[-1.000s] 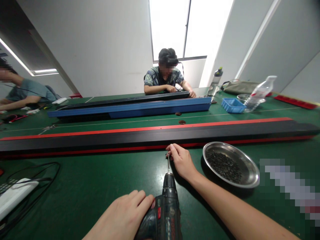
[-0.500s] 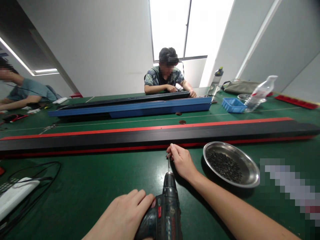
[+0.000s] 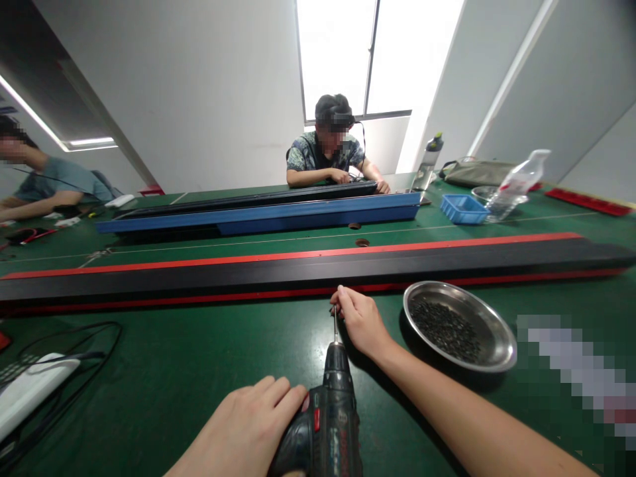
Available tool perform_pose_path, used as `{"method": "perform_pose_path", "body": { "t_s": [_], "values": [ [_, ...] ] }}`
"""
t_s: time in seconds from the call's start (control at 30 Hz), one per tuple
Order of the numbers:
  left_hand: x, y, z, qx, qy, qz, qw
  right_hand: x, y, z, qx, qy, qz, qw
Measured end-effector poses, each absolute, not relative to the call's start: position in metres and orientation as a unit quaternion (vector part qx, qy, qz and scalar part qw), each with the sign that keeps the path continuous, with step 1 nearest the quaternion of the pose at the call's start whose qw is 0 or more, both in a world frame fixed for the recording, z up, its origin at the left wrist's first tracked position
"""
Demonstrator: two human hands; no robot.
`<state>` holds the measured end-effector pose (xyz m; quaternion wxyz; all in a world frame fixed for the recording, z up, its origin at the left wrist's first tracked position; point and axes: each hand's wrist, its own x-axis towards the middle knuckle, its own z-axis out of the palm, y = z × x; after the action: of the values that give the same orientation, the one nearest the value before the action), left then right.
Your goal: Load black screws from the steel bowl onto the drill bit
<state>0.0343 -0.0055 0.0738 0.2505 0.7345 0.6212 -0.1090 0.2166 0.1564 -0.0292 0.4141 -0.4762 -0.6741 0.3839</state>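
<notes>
My left hand [image 3: 258, 417] is wrapped round the grip of a black cordless drill [image 3: 338, 417] with a red switch. The drill's long thin bit [image 3: 336, 328] points away from me. At the tip of the bit, the fingers of my right hand [image 3: 362, 321] are pinched together on what looks like a small dark screw, mostly hidden. Just beyond those fingers runs a long black bar with red edges [image 3: 278, 270], lying across the table. Right of my right hand, a round steel dish [image 3: 491, 324] holds a heap of small dark screws [image 3: 444, 329].
Farther back lies a long blue bar [image 3: 318, 215], with a person [image 3: 325, 149] bent over a black one behind it. A blue plastic basket [image 3: 464, 209] and a clear bottle [image 3: 521, 182] stand at right. A white power strip [image 3: 42, 387] and cables lie at left.
</notes>
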Motion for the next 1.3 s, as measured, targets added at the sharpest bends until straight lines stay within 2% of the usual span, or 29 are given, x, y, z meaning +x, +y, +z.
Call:
{"method": "perform_pose_path", "body": {
  "t_s": [0.43, 0.67, 1.03, 1.3],
  "values": [
    [0.027, -0.01, 0.058, 0.774, 0.598, -0.049, 0.203, 0.216, 0.156, -0.026, -0.486, -0.679, 0.377, 0.402],
    [0.026, -0.012, 0.046, 0.797, 0.587, -0.02, 0.141, 0.216, 0.155, -0.024, -0.489, -0.685, 0.363, 0.401],
    [0.022, -0.014, 0.042, 0.798, 0.587, -0.01, 0.135, 0.216, 0.156, -0.025, -0.481, -0.703, 0.34, 0.399],
    [0.023, -0.012, 0.044, 0.788, 0.598, -0.021, 0.143, 0.215, 0.157, -0.023, -0.488, -0.688, 0.314, 0.435]
  ]
}}
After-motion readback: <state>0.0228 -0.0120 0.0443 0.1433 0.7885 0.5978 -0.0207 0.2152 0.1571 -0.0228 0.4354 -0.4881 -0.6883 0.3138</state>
